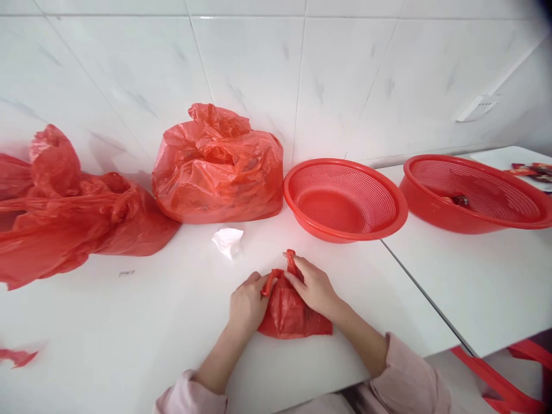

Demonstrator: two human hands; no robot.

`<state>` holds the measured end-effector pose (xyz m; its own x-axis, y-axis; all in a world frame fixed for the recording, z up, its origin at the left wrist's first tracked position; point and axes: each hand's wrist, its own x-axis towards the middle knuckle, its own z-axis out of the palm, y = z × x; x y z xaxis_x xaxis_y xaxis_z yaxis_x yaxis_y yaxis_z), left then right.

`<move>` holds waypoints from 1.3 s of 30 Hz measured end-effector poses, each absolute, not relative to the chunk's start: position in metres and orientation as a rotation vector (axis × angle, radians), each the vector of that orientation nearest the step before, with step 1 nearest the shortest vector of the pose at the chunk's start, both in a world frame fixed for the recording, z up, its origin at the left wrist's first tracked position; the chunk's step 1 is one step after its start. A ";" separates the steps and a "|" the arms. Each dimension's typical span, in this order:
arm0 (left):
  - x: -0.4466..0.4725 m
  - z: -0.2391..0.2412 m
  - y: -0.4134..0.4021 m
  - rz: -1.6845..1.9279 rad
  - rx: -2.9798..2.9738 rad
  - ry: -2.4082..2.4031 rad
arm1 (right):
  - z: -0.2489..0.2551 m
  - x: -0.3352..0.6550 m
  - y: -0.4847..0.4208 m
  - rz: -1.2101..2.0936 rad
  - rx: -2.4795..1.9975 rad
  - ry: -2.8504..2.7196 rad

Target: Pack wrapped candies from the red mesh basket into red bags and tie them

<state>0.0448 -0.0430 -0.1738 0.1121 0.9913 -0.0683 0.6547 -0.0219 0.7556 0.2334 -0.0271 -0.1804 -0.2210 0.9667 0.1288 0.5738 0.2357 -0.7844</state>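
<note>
A small red plastic bag [287,313] rests on the white table near its front edge, its lower part bulging over contents I cannot make out. My left hand [249,302] is closed on one twisted handle at the bag's upper left. On the other side, my right hand [314,287] pinches the second handle, whose end sticks up past the fingers. Both handles are pulled up and apart at the top of the bag. Just behind my hands lies a crumpled white piece of paper [228,241].
Behind stand a large full red bag [219,178] and, further left, another red bag [116,224]. A perforated red basket [345,198] sits back right, beside a second red basket [478,213] holding a few small packets. A red plastic scrap [17,356] lies far left.
</note>
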 end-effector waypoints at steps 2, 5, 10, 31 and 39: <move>0.037 -0.160 -0.046 0.720 1.703 1.537 | -0.167 0.240 -0.027 0.907 -1.275 -1.663; 0.020 -0.140 -0.056 0.840 1.381 1.220 | -0.139 0.250 -0.033 1.265 -0.962 -1.289; -0.001 -0.133 -0.073 1.016 0.840 0.645 | -0.110 0.252 -0.042 1.759 -0.636 -0.775; 0.038 -0.090 -0.060 0.760 1.266 0.805 | -0.037 0.182 -0.023 1.050 -0.738 -2.073; 0.031 -0.107 -0.059 1.146 1.263 1.100 | -0.072 0.196 -0.027 1.206 -0.990 -1.947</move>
